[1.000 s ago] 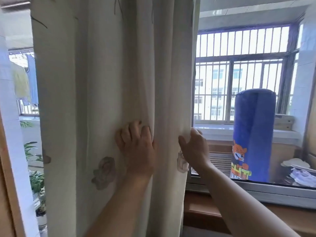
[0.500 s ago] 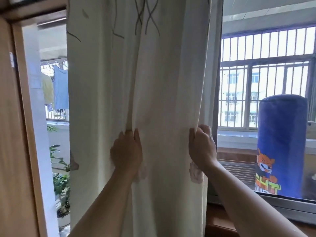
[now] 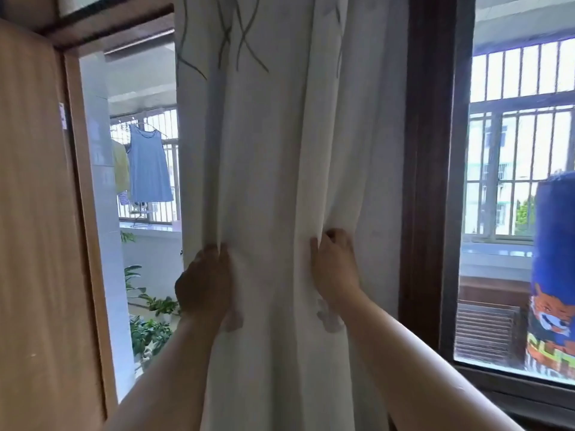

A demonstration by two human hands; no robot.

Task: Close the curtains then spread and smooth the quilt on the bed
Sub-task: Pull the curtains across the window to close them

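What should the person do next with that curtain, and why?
Probably draw the curtain sideways. Both the left hand and right hand pinch its folds, yet it hangs bunched, with open glass showing on both sides.

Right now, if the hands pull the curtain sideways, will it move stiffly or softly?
Probably softly: the curtain hangs in loose folds and bunches where the left hand and right hand pinch it. It looks thin and light, so likely it slides easily.
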